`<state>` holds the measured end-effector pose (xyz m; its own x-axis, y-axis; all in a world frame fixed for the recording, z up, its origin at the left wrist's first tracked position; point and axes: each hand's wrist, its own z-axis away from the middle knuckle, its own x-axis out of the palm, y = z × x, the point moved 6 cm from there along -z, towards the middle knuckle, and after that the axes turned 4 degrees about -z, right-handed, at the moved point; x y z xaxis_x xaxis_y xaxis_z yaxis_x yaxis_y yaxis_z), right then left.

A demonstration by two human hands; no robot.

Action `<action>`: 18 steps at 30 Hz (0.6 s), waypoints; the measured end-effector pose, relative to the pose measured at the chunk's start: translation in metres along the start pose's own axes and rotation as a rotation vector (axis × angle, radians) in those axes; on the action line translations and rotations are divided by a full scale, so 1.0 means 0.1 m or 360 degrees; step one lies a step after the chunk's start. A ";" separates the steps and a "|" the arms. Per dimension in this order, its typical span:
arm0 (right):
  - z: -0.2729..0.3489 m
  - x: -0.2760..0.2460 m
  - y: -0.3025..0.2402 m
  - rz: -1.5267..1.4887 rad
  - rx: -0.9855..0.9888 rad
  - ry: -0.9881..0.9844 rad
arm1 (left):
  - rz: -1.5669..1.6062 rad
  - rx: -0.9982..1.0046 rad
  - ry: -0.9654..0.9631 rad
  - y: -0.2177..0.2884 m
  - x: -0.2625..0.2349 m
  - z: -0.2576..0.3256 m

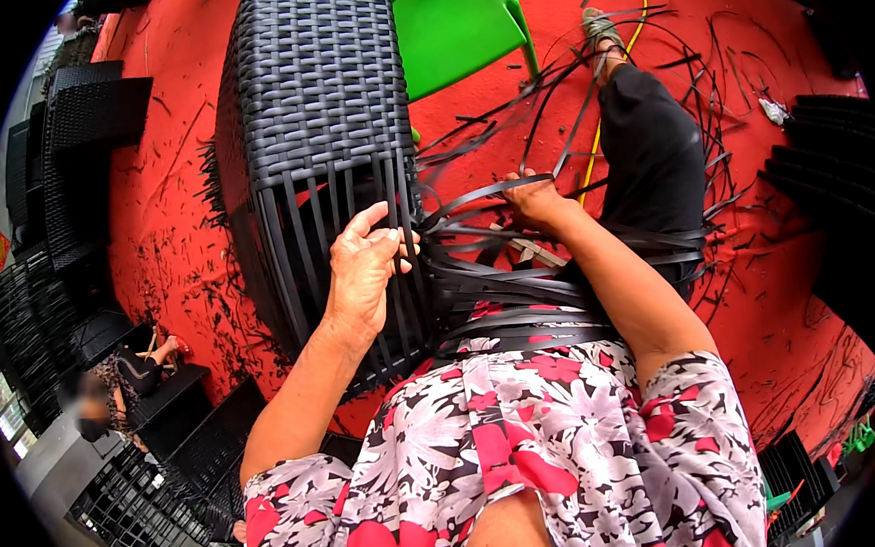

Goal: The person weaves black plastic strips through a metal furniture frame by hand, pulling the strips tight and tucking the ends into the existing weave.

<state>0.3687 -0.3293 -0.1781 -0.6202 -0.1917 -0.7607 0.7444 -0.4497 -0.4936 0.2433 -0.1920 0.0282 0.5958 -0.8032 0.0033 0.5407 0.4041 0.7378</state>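
Note:
A large woven piece of black plastic wicker stands upright in front of me, its upper part closely woven. Below the weave, bare lengthwise strips run down with gaps between them. My left hand lies over these strips near the right edge, its fingers loosely apart and seemingly holding nothing. Off to the right, my right hand is closed on a black plastic strip that stretches back to the wicker's edge. More long black strips loop across my lap and leg.
A green plastic chair stands behind the wicker. Loose strips and offcuts litter the red floor covering, crossed by a yellow cable. Black wicker furniture lines the left side, where another person sits. Dark wicker pieces stand at right.

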 end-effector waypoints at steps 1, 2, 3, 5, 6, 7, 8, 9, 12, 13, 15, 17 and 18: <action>0.21 -0.50 -0.31 -0.0206 0.0115 -0.0225 | -0.0001 -0.0009 0.0011 -0.01 -0.03 0.01; 0.29 -0.63 -0.37 -0.0825 -0.0091 -0.0062 | -0.0027 -0.0010 -0.0016 0.02 0.02 0.01; 0.36 -0.84 -0.46 -0.1443 -0.0314 0.0100 | -0.0041 -0.0021 -0.0018 0.02 0.04 0.00; 0.56 -1.19 -0.63 -0.2877 -0.0207 0.0008 | -0.0063 -0.0044 -0.0008 -0.01 0.04 -0.02; 0.66 -1.38 -0.63 -0.3471 -0.0301 0.0105 | -0.0071 -0.0032 -0.0017 -0.01 0.04 -0.03; 0.70 -1.55 -0.50 -0.3499 -0.0478 0.0407 | -0.0080 -0.0025 -0.0014 -0.02 0.03 -0.03; 0.76 -1.79 -0.31 -0.3502 -0.0681 0.0420 | -0.0087 -0.0020 -0.0015 -0.04 0.01 -0.02; 0.87 -1.92 -0.09 -0.3867 -0.0599 0.0728 | -0.0075 -0.0026 0.0004 -0.06 -0.02 -0.01; 1.38 -2.52 0.78 -0.4164 -0.1103 0.0590 | -0.0056 -0.0042 0.0011 -0.04 -0.05 0.03; 1.74 -2.76 1.07 -0.4298 -0.1179 0.0819 | -0.0080 -0.0059 -0.0017 -0.02 0.03 0.00; 2.32 -3.10 1.91 -0.4021 -0.1217 0.1573 | -0.0079 -0.0056 -0.0036 -0.03 0.05 -0.03; 2.51 -3.29 2.07 -0.2939 -0.0555 0.1872 | -0.0089 -0.0057 -0.0037 -0.04 0.07 -0.05; 2.27 -3.37 1.48 -0.2338 -0.0140 0.1935 | -0.0077 -0.0054 0.0004 -0.05 0.04 -0.04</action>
<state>0.6322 -0.5293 0.1009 -0.2287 0.8902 0.3941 -0.0984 0.3816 -0.9191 0.2447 -0.1958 0.0218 0.5700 -0.8209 -0.0337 0.5886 0.3793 0.7139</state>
